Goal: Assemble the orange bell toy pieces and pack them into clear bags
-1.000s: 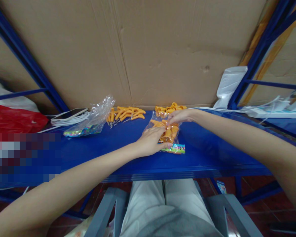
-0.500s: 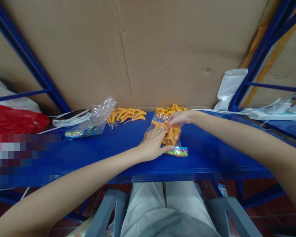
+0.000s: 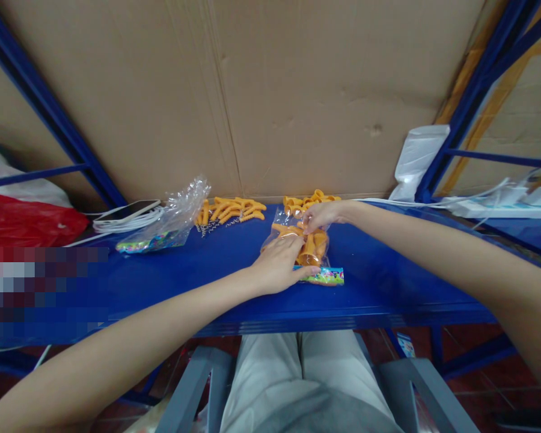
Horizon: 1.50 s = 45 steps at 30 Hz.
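Observation:
A clear plastic bag (image 3: 313, 252) with a colourful printed header lies on the blue shelf (image 3: 207, 276), filled with several orange plastic pieces. My left hand (image 3: 279, 264) lies flat on the bag's left side, fingers stretched, pressing it down. My right hand (image 3: 320, 215) pinches the bag's far open end, fingers closed on the plastic. Two loose heaps of orange pieces (image 3: 232, 209) lie behind, the nearer heap (image 3: 309, 199) just beyond my right hand.
A stack of empty clear bags (image 3: 166, 225) lies to the left, beside a phone with white cable (image 3: 126, 215). A red bag (image 3: 22, 222) sits far left. A white pouch (image 3: 417, 159) and power strip (image 3: 496, 207) are right. Cardboard (image 3: 270, 90) backs the shelf.
Both hands stay on the bag. My right hand has shifted slightly left along the bag's open end; the bag sits a little nearer.

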{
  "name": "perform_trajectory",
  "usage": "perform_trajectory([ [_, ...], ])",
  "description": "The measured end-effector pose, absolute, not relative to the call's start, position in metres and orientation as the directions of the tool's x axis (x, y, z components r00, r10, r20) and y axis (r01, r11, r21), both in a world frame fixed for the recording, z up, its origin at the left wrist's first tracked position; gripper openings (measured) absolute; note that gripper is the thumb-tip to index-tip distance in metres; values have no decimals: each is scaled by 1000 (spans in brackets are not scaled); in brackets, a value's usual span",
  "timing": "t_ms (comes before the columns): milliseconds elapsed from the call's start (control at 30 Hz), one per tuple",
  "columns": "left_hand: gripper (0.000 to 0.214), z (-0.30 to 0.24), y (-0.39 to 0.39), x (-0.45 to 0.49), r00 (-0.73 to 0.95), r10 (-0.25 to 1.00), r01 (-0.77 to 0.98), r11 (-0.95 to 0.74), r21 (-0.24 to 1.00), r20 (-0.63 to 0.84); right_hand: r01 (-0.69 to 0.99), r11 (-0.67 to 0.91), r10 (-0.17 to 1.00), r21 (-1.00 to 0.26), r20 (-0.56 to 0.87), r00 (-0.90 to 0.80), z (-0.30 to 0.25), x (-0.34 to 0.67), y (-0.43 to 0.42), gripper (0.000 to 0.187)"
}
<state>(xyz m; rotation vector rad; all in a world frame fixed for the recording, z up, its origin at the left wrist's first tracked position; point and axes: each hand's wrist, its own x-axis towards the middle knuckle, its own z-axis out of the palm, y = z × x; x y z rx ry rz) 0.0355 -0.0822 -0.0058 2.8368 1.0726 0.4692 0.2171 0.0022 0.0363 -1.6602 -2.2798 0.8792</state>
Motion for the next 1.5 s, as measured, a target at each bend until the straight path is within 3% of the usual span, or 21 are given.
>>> perform_trajectory([
  [100, 60, -6, -82, 36, 720, 654, 638, -756, 150, 233, 855, 215, 907, -472, -228, -354, 38, 217, 3, 31],
  [267, 60, -1, -83, 37, 718, 664, 648, -747, 148, 206, 859, 272, 905, -434, -188, -381, 39, 225, 7, 34],
  [533, 61, 3, -85, 37, 728, 663, 649, -749, 136, 176, 769, 281, 915, -574, -80, -395, 34, 235, 8, 30],
  [1100, 51, -2, -80, 39, 693, 687, 687, -721, 89, 218, 777, 292, 902, -558, -109, -417, 27, 215, 11, 7],
  [1333, 45, -3, -78, 40, 688, 679, 668, -730, 142, 257, 729, 231, 930, -645, -75, -361, 21, 217, 15, 15],
  [1500, 46, 7, -76, 41, 728, 658, 651, -751, 108, 193, 747, 253, 927, -615, -65, -368, 21, 213, 18, 20],
])
